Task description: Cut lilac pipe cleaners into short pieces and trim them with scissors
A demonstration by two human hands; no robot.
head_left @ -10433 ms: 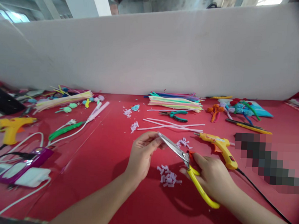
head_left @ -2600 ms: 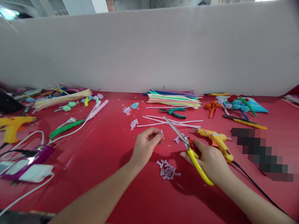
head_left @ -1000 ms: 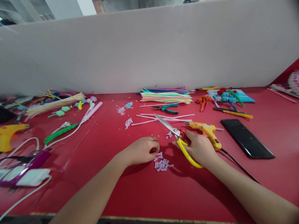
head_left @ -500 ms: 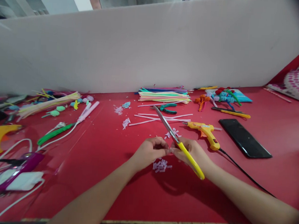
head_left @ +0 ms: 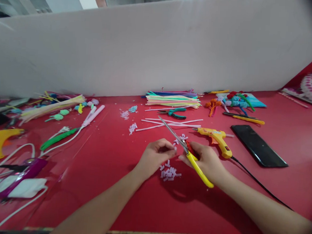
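My right hand is closed around yellow-handled scissors, whose blades point away and to the left. Thumb and fingers of my left hand are pinched on a small pale lilac piece, just left of the right fingertips and apart from them. Below the hands lies a little heap of cut lilac pieces. More lilac snippets sit partly behind the blades. Farther back, several pink-lilac pipe cleaners lie crossed on the red table.
Teal-handled pliers and a pipe cleaner bundle lie at the back. A yellow glue gun and black phone are to the right. At left are another glue gun, a purple power strip and white cables.
My hands have moved apart, the left fingertips rising slightly with the pale piece. The right hand has turned the scissors a little, so a red part near the pivot now shows.
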